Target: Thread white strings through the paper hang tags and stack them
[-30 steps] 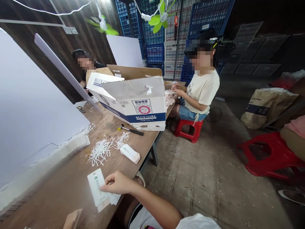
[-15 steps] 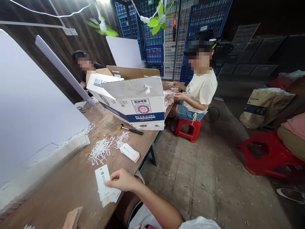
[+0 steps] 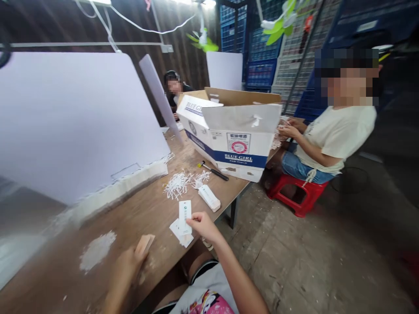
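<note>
My right hand (image 3: 205,227), at the table's front edge, pinches a white printed hang tag (image 3: 185,213) by its side between thumb and fingers. Beneath that tag, a few loose white tags (image 3: 178,232) lie fanned on the wooden table (image 3: 157,213). To the left, my left hand (image 3: 127,264), blurred, is closed round a small stack of tags (image 3: 145,244) with tan edges. Beyond my right hand lie a bundled stack of tags (image 3: 209,198) and a tangled pile of white strings (image 3: 177,185).
A small black-handled hammer (image 3: 214,171) lies before a large open carton (image 3: 245,148). White panels (image 3: 98,113) stand along the left. A whitish heap (image 3: 98,250) lies front left. One co-worker (image 3: 343,135) sits right on a red stool (image 3: 297,192); another (image 3: 173,87) sits behind the carton.
The view has swung left, so the scene sits further right. My left hand has come into view on the tag stack. My right hand still holds its tag.
</note>
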Motion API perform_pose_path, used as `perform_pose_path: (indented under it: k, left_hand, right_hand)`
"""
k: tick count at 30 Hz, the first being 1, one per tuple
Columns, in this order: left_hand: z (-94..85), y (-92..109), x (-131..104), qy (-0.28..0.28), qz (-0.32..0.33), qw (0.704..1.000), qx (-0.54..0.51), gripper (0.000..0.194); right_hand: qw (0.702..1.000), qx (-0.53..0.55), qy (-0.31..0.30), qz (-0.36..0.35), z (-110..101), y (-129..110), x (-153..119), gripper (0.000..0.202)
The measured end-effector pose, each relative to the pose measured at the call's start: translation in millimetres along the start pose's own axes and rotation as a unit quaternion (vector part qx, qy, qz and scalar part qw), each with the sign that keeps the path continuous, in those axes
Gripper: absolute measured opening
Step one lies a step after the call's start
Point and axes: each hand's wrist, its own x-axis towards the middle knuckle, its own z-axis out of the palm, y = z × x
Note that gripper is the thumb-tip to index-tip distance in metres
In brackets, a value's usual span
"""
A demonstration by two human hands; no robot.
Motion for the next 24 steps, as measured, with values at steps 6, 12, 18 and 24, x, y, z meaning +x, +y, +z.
perform_pose_path:
  k: [6,12,18,24]
  left_hand:
    - [-8.5,8,-9,-0.032,-0.020,0.998,0.047,0.043]
    - [-5.9,3,-7,-0.040,-0.018,0.998,0.050,0.042]
    - [-27.6,12,-21,-0.033,0.001,0.999,0.026,0.045]
    - [-75.9,67,-49,0.048,0.131,0.989,-0.046,0.034]
  right_hand:
    - [1.000,0.004,-0.013,0.004,-3,-2,0,0.033]
    - [1.000,0.011,-0.015,0.006,-2,1,1,0.036]
    - [1.000,0.008,-0.014,0.014,-1,0,2,0.042]
    - [1.000,-0.005,-0.007,0.025,0,2,6,0.046]
